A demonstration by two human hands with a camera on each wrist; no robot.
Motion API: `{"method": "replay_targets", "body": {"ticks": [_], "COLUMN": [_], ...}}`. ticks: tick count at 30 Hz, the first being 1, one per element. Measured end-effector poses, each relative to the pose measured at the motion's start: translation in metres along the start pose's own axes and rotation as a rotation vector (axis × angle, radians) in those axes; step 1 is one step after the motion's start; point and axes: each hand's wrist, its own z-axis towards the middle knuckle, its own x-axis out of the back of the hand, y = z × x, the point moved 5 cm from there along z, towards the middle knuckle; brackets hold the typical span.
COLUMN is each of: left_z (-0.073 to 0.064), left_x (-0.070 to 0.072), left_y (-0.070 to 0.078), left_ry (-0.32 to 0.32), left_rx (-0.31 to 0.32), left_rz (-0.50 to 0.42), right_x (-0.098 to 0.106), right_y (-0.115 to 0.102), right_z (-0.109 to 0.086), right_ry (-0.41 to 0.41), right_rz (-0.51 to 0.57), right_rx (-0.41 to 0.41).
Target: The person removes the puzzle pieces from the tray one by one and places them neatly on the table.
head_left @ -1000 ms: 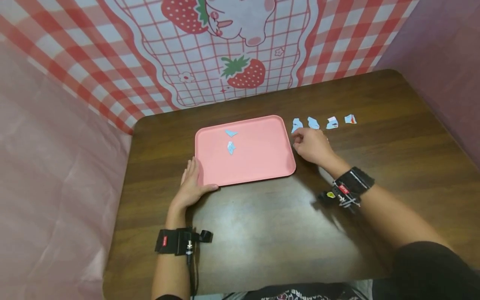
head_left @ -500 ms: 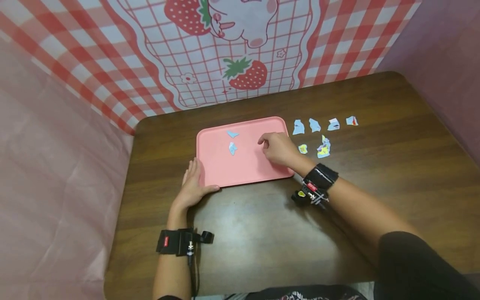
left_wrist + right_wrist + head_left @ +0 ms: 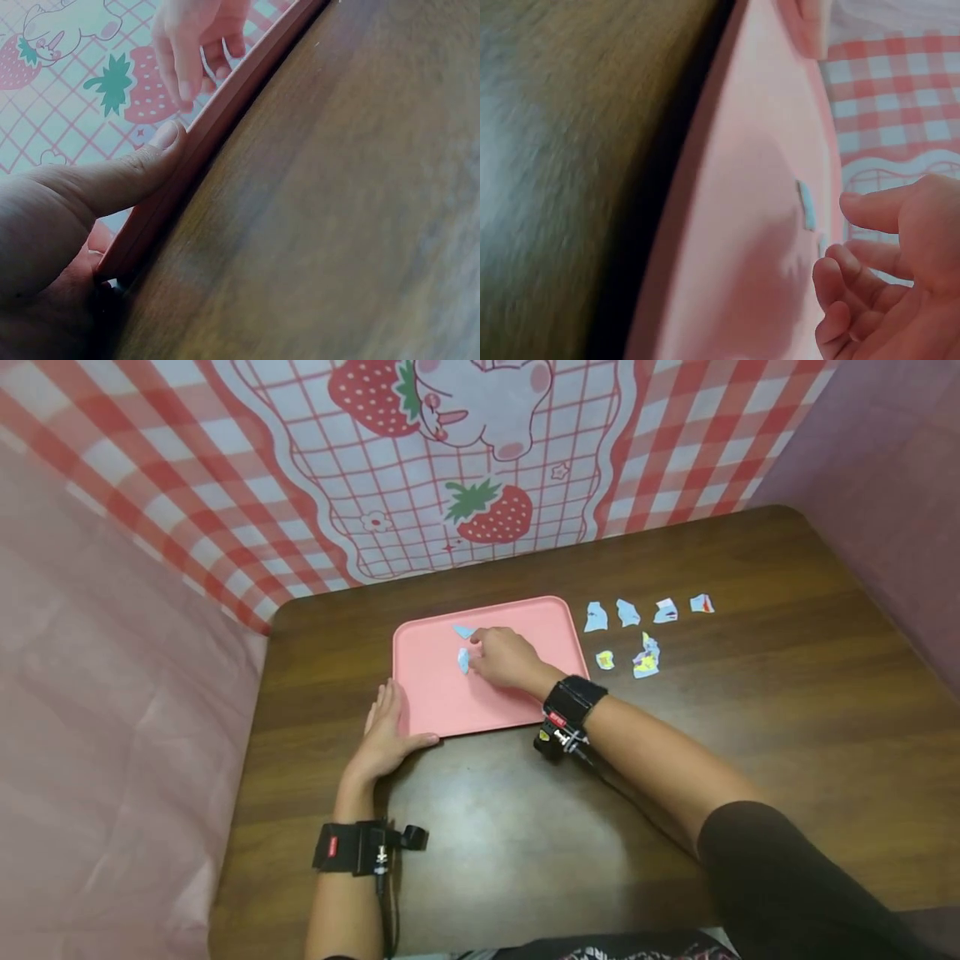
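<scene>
On the pink tray [image 3: 435,710] lie two small light-blue irregular paper pieces, an upper one [image 3: 462,632] and a lower one [image 3: 462,661]. My right hand [image 3: 506,658] hovers over the tray close beside both, partly covering their right ends in the head view. Its thumb and index finger are apart in the right wrist view, with nothing between them; the other fingers [image 3: 840,300] curl loosely. At the tray's front left corner rests my left hand [image 3: 385,732], fingers extended along the left side. Its straight thumb [image 3: 146,161] lies at the front rim.
Right of the tray, several blue pieces [image 3: 596,617] sit in a row on the wooden table [image 3: 787,693]. Below that row are a small yellow piece [image 3: 604,660] and a larger yellow-and-purple piece [image 3: 647,657]. A strawberry-print cloth [image 3: 495,514] hangs behind the table.
My right hand has moved left from the pieces on the table, across the tray, to the two blue pieces there. My left hand has stayed at the tray corner.
</scene>
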Motion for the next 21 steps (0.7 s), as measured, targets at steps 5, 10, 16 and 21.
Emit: {"method": "replay_targets", "body": {"ticks": [5, 10, 16, 21], "left_z": [0.001, 0.003, 0.004, 0.002], "left_x": [0.001, 0.001, 0.0, 0.0], "left_y": [-0.001, 0.001, 0.004, 0.0], "left_ry": [-0.001, 0.003, -0.006, -0.007], "left_rx": [-0.002, -0.005, -0.006, 0.017], "left_rz": [0.004, 0.015, 0.007, 0.014], "right_x": [-0.014, -0.018, -0.016, -0.015], "right_y": [-0.004, -0.004, -0.002, -0.004], "right_z": [0.009, 0.012, 0.012, 0.008], "right_ry": [0.004, 0.031, 0.029, 0.036], "right_rz": [-0.056, -0.063, -0.009, 0.036], "right_rx": [-0.026, -0.023, -0.052, -0.063]}}
